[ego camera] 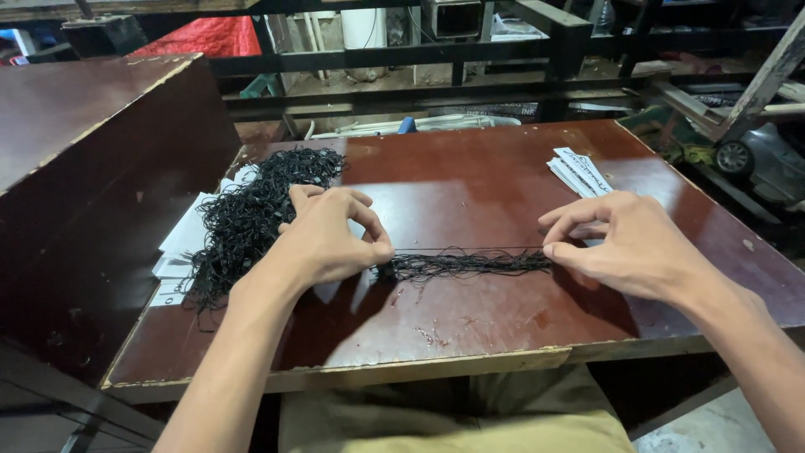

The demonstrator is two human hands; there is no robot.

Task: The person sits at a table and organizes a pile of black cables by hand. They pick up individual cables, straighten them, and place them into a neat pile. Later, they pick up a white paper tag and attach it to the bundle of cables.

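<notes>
A small bundle of black strings (470, 263) lies stretched across the brown table (470, 184). My left hand (331, 239) pinches its left end between thumb and fingers. At the bundle's right end, my right hand (625, 243) pinches the strings with thumb and forefinger. A big tangled heap of the same black strings (256, 210) lies at the table's left, just behind my left hand.
White paper tags (184, 243) lie under and beside the heap. A small stack of white tags (580, 172) sits at the back right. A tall brown cabinet (75, 151) stands at the left. Black metal railing (436, 59) runs behind the table.
</notes>
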